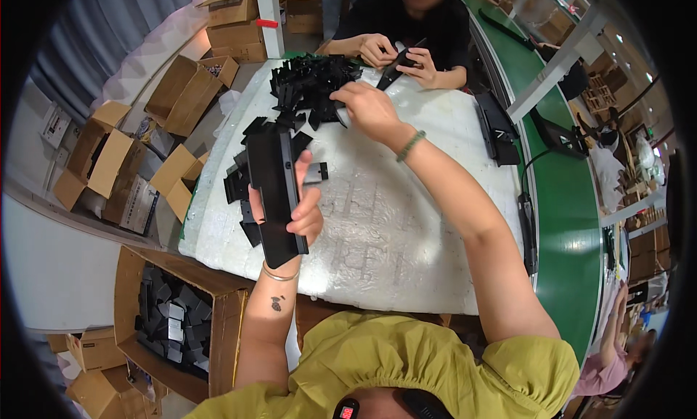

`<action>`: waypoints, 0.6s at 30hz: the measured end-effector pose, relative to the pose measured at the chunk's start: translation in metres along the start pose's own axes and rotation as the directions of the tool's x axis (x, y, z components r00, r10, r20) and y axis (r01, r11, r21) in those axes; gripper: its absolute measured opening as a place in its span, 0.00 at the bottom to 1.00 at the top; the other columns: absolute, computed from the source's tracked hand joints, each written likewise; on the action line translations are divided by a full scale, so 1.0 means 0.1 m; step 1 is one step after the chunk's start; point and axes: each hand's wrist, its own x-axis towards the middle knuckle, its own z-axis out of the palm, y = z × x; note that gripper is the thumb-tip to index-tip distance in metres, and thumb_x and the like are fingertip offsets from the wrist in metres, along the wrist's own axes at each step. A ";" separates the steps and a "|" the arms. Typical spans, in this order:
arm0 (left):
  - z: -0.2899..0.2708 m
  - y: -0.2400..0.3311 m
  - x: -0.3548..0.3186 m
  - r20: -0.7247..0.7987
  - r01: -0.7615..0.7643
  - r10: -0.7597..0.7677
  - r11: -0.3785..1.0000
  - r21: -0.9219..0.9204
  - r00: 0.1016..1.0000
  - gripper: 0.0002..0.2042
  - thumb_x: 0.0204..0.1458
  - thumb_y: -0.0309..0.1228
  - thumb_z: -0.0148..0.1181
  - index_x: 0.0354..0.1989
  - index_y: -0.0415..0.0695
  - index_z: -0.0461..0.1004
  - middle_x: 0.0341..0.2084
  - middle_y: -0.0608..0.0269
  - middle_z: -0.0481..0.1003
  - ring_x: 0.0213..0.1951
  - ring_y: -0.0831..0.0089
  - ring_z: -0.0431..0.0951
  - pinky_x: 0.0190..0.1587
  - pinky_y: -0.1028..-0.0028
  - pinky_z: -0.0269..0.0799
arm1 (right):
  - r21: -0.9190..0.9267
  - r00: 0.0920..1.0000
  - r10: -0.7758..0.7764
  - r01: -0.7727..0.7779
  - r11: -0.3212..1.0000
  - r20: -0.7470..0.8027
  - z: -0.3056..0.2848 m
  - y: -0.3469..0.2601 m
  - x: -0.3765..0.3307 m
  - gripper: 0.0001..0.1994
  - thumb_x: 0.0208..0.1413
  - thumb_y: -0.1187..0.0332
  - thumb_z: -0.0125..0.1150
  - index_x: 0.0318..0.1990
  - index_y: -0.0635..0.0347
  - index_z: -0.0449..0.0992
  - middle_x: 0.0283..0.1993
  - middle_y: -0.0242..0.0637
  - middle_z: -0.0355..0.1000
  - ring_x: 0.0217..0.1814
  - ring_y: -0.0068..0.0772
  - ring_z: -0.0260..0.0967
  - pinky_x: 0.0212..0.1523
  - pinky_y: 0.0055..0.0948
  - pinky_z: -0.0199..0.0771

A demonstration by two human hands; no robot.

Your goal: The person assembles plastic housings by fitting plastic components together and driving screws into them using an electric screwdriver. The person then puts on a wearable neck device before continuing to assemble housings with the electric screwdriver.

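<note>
Head view. The left hand (301,212) is up near the centre of the picture, its grip clamped on a stack (272,190) of long flat black parts held upright, thumb on the right edge, fingers wrapped behind. A thin bangle (279,275) sits on that wrist.

The right hand (370,108) reaches out toward 12 o'clock, fingers curled down onto the near edge of a pile (312,81) of loose black parts. Whether the grip has closed on a piece I cannot tell; the fingertips are hidden by the hand's back. A green bead bracelet (410,145) circles the right wrist.

The pile lies at the far side of the bench (406,223), which is covered in white foam sheet. More black pieces (239,183) lie scattered just left of the held stack, at about 9 o'clock from it.

At 12 o'clock, beyond the pile, another person in a black top sits facing; their two hands (396,56) hold a black part between them, apart from the wearer's hands.

At 3 o'clock from the right hand a long black tray (497,125) lies at the bench edge, beside a green conveyor (573,223).

At 7 o'clock an open box (174,321) holds black and grey parts. Further open cardboard boxes (109,165) stand on the floor at 9 o'clock.
</note>
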 end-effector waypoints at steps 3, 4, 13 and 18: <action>-0.02 -0.02 0.02 -0.052 0.095 -0.090 0.991 0.096 0.995 0.37 0.50 0.51 0.47 0.65 0.46 0.44 0.19 0.63 0.61 0.12 0.84 0.58 0.15 0.85 0.54 | -0.138 0.993 0.029 -0.012 0.990 0.118 0.14 0.04 0.25 0.07 0.44 0.72 0.59 0.33 0.55 0.77 0.36 0.32 0.67 0.43 0.35 0.64 0.41 0.33 0.69; -0.04 -0.03 0.01 -0.081 0.102 -0.093 0.987 0.122 0.992 0.35 0.48 0.48 0.46 0.63 0.46 0.45 0.18 0.62 0.61 0.11 0.83 0.57 0.14 0.85 0.53 | -0.143 0.993 0.027 -0.010 0.990 0.115 0.15 0.05 0.26 0.07 0.44 0.72 0.59 0.33 0.55 0.77 0.36 0.32 0.67 0.43 0.35 0.64 0.41 0.33 0.69; -0.12 -0.10 0.00 -0.500 0.097 0.157 0.891 0.444 0.852 0.18 0.55 0.36 0.38 0.51 0.44 0.66 0.32 0.53 0.74 0.32 0.72 0.72 0.36 0.75 0.69 | 0.816 0.884 0.361 -0.431 0.385 0.297 -0.57 -0.39 -0.03 0.03 0.56 0.70 0.51 0.34 0.59 0.67 0.44 0.32 0.72 0.37 0.24 0.70 0.38 0.25 0.72; 0.01 -0.25 0.11 -0.565 -0.002 0.440 0.790 0.613 0.698 0.18 0.56 0.30 0.41 0.53 0.38 0.65 0.44 0.57 0.72 0.45 0.70 0.72 0.51 0.71 0.65 | 0.898 0.851 0.408 -0.416 0.141 0.330 -1.08 -0.66 -0.45 0.05 0.56 0.71 0.54 0.35 0.62 0.71 0.30 0.30 0.70 0.27 0.16 0.67 0.28 0.17 0.69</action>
